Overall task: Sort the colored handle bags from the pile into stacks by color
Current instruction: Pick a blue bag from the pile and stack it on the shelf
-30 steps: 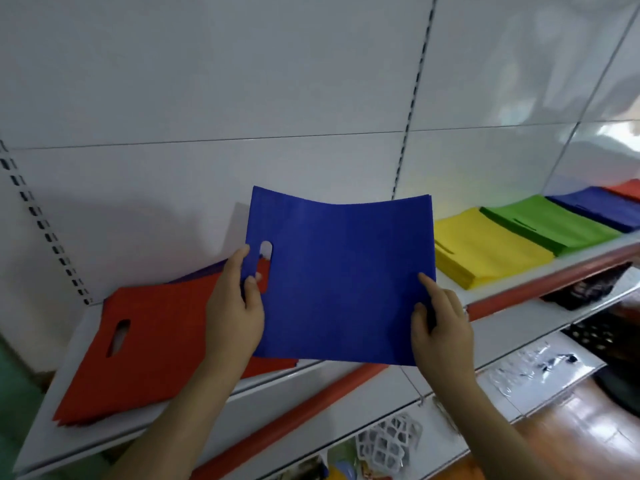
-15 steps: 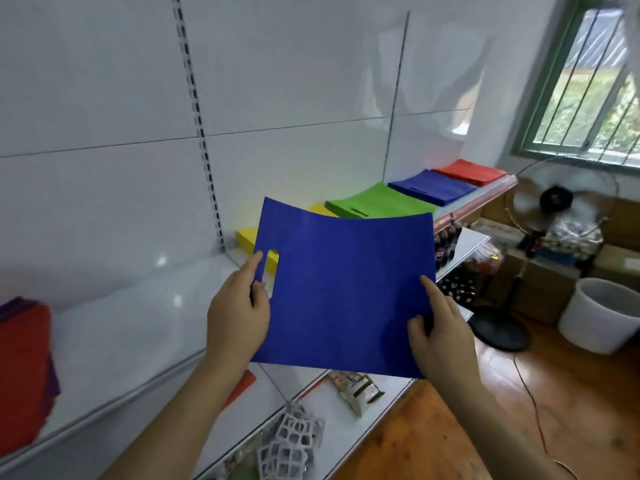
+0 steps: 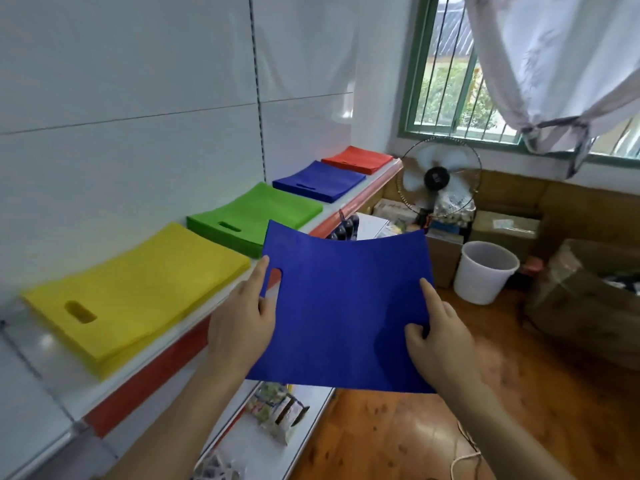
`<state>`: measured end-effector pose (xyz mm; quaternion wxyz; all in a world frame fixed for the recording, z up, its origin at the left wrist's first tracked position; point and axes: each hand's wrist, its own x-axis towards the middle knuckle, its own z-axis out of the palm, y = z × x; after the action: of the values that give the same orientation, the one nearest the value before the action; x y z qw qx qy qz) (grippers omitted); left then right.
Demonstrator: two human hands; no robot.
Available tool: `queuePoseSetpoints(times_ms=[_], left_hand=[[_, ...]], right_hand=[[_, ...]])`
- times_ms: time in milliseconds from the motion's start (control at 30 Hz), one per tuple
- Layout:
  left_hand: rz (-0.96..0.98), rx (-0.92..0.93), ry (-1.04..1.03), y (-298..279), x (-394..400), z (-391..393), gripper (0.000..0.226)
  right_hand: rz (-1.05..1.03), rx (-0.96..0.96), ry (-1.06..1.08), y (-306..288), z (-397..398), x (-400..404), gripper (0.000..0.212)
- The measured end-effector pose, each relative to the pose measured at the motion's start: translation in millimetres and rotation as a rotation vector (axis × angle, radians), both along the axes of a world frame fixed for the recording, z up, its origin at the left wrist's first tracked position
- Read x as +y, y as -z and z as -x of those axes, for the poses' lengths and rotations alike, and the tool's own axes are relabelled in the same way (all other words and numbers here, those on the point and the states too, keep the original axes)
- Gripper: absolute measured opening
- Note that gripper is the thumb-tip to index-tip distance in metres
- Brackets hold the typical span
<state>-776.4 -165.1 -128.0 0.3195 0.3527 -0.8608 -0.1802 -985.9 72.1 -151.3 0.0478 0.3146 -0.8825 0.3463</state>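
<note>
Both my hands hold one blue handle bag [image 3: 343,306] flat in the air in front of the shelf. My left hand [image 3: 242,327] pinches its left edge beside the handle slot, and my right hand [image 3: 440,344] pinches its lower right corner. Along the white shelf [image 3: 204,306] lie four sorted stacks: yellow [image 3: 138,289] nearest, then green [image 3: 256,211], blue [image 3: 318,181] and red [image 3: 356,159] at the far end. The mixed pile is out of view.
A lower shelf [image 3: 277,441] holds packaged goods. A standing fan [image 3: 438,178], a white bucket [image 3: 485,268] and cardboard boxes [image 3: 581,299] stand on the wooden floor to the right, below a window with a curtain.
The view has swung right along the shelf, away from the red-topped pile and toward the sorted stacks. Both hands kept their hold and carried the blue bag that way.
</note>
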Motion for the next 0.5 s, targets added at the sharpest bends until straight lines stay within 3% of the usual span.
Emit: queuePoseSetpoints(times_ms=[500], left_hand=[[0.004,-0.097,0.17,4.0,-76.1,242.1,0.067]], right_hand=[[-0.107,0.018,0.219,-1.5,194.4,-32.7,0.078]])
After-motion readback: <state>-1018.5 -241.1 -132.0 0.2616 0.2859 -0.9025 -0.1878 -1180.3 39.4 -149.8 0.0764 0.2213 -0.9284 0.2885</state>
